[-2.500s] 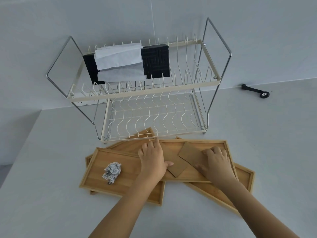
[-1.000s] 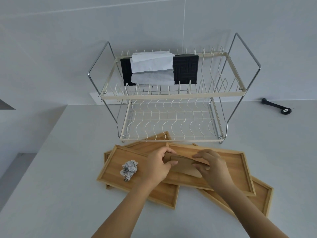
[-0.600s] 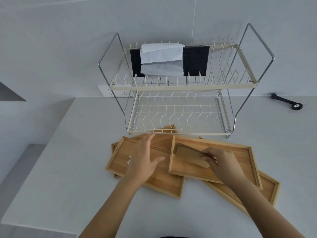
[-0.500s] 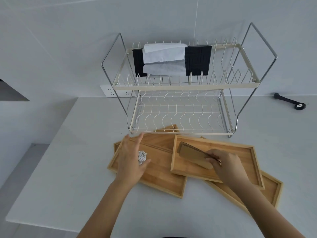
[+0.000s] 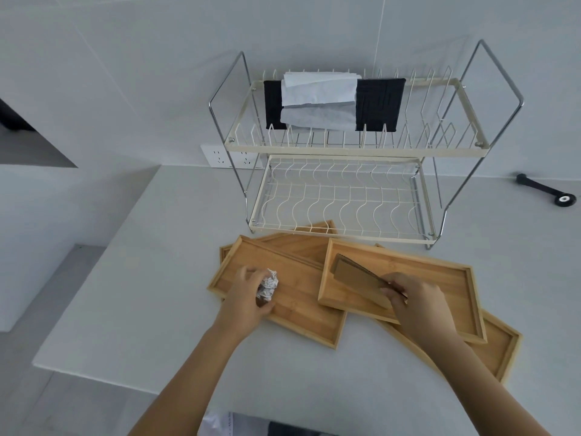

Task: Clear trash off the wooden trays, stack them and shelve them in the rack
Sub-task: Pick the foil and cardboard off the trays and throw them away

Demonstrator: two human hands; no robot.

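Several wooden trays lie overlapped on the white counter before a two-tier wire rack (image 5: 345,196). On the left tray (image 5: 301,297) sits a crumpled paper ball (image 5: 268,286); my left hand (image 5: 246,298) curls around it, fingers touching it. The right tray (image 5: 440,278) rests on top of two others, one poking out behind (image 5: 301,240), one at the lower right (image 5: 496,350). My right hand (image 5: 415,302) pinches a brown cardboard piece (image 5: 355,278) tilted up off that tray.
The rack's upper tier holds a black mat (image 5: 377,102) with white cloth (image 5: 317,99) draped over it; its lower tier holds nothing. A black tool (image 5: 547,190) lies at the far right. A wall socket (image 5: 226,155) is behind the rack. The counter's edge runs along the left.
My left hand let go of the cardboard, moved left and closed around the paper ball. My right hand kept the cardboard and tilted it up off the tray.
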